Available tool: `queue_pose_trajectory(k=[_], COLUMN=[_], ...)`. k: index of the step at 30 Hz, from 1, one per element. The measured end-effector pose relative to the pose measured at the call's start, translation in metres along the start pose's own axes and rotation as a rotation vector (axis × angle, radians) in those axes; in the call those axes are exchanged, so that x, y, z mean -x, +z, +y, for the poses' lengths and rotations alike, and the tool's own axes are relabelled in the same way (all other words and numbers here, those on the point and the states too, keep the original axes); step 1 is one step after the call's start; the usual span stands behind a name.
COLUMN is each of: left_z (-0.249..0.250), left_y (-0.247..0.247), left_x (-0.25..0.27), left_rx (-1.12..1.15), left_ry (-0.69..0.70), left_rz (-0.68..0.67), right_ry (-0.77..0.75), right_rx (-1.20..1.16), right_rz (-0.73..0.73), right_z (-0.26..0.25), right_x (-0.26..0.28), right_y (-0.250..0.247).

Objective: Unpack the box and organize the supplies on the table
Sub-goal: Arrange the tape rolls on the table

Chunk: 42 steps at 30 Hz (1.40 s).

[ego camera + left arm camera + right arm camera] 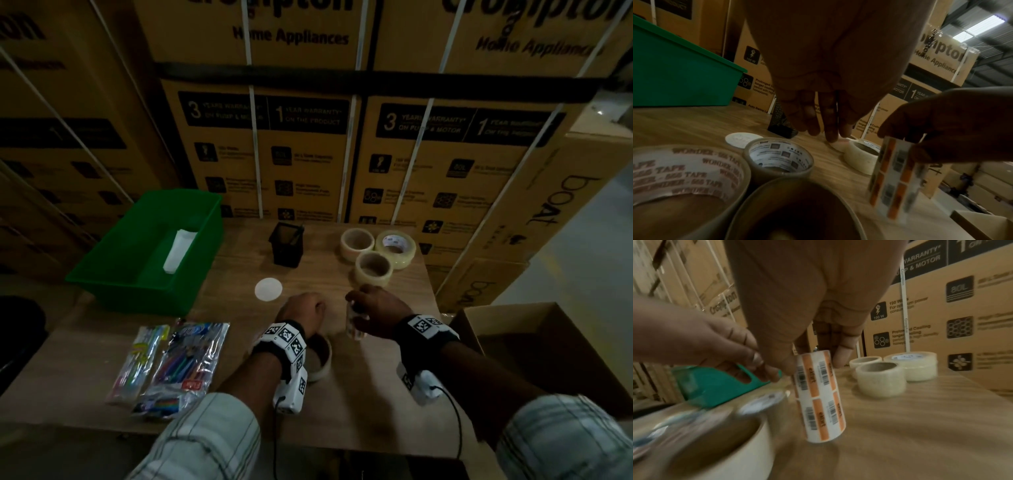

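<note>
**Standing the label roll on the table beside the tapes**

The right hand (818, 308) is gripping the white roll of orange barcode labels (821, 395) by its top end, fingers curled round the rim, and is holding it upright at the near middle of the brown wooden table (394, 404), its lower end at or just above the surface; contact cannot be told. To do this well, I judge the roll should be lowered straight until its base is sitting flat, and let go only once it is standing steady, since a tall narrow roll tips easily. A spot near the three clear packing tape rolls (376, 253) at the far right would be keeping like with like.

The left hand (303, 313) is hovering just left of the roll with fingers pointing down and loosely bent, holding nothing that shows. Below its wrist a further group of tape rolls (777, 157) is lying near it.

The green plastic bin (113, 270) at the far left is holding one white packet (180, 250). The black mesh pen cup (287, 245) at the far middle is showing one dark, stick-like thing. The open cardboard box (548, 329) at the near right is showing only bare inside walls here; its floor is partly hidden.
</note>
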<state>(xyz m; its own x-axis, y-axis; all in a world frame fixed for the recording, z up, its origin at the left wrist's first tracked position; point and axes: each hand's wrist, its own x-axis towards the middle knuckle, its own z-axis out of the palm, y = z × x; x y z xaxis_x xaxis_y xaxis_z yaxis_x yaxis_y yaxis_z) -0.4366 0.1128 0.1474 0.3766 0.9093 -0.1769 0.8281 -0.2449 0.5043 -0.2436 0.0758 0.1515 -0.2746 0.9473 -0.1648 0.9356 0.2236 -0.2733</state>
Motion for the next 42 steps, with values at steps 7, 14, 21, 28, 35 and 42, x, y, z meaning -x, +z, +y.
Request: queue_pose_trajectory(k=[7, 14, 21, 28, 35, 42], left_z=[-0.002, -0.007, -0.015, -0.013, -0.013, -0.042], left_y=[-0.012, -0.005, 0.006, 0.0, -0.021, -0.05], left_x=[-0.069, -0.122, -0.136, -0.126, -0.096, -0.039], left_rx=[-0.021, 0.002, -0.01, -0.002, 0.049, 0.146], left_ry=[-0.079, -0.142, -0.145, -0.141, -0.152, -0.167], left_rz=[0.006, -0.025, -0.045, 0.009, 0.025, 0.099], right_ry=[0.026, 0.047, 0.028, 0.018, 0.0, -0.174], right_rx=[-0.068, 0.015, 0.065, 0.002, -0.071, -0.094], right_rz=[0.053, 0.048, 0.03, 0.009, 0.236, 0.298], right_z=[0.028, 0.051, 0.059, 0.06, 0.041, -0.02], right_x=[-0.101, -0.176, -0.191, -0.192, -0.152, -0.111], right_y=[-0.02, -0.016, -0.005, -0.009, -0.02, -0.008])
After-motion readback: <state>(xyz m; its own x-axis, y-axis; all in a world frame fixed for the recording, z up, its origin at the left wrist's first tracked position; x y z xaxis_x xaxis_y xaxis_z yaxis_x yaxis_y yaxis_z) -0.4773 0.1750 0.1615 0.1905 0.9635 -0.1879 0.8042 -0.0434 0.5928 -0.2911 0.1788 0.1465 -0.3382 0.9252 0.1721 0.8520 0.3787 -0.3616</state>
